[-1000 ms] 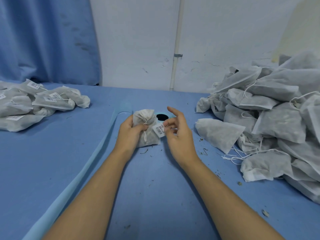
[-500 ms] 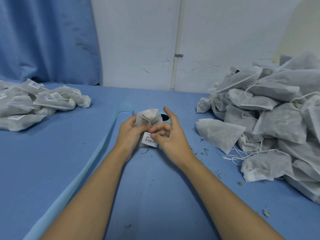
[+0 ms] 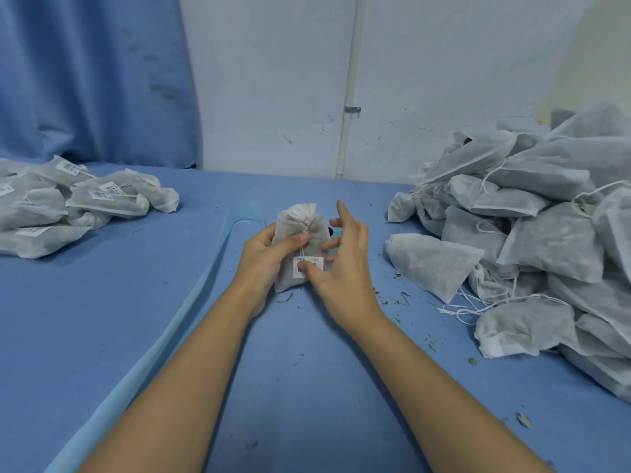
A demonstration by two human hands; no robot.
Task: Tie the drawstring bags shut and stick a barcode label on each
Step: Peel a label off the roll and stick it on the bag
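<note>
A small grey drawstring bag [image 3: 314,233] stands upright at the table's middle, its neck tied with white string. My left hand [image 3: 263,254] grips the bag from the left, thumb across its front. A white barcode label [image 3: 307,264] lies on the bag's front. The thumb of my right hand [image 3: 341,264] presses on the label while its other fingers spread out to the right of the bag.
A heap of unlabelled grey bags [image 3: 532,240] with loose strings fills the right side. Labelled, tied bags [image 3: 85,203] lie piled at the far left. A pale blue strip [image 3: 191,295] runs along the blue table [image 3: 307,370]. Herb crumbs are scattered near the right heap.
My right hand carried the label from beside the bag onto its front, and its thumb now presses it flat. The fingers have opened out. The left hand keeps its hold.
</note>
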